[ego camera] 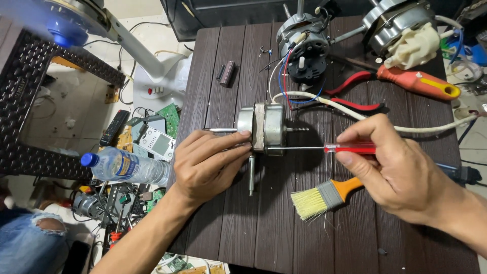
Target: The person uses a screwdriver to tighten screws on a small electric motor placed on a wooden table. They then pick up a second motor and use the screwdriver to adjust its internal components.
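A round silver fan motor [267, 127] stands on its edge in the middle of a dark wooden table [264, 223], its shaft sticking out to the left. My left hand [208, 165] steadies the motor, fingertips pressed on its left face. My right hand [393, 170] is closed on a screwdriver with a clear red handle [350, 148]; its thin blade runs left into the motor's right side.
A paintbrush with an orange handle [324, 195] lies under my right hand. Red-handled pliers [406, 83], two other motors [304, 43] [398, 23], a white cable and a small black part [227, 72] lie farther back. A water bottle [127, 166], circuit boards and a fan stand clutter the floor on the left.
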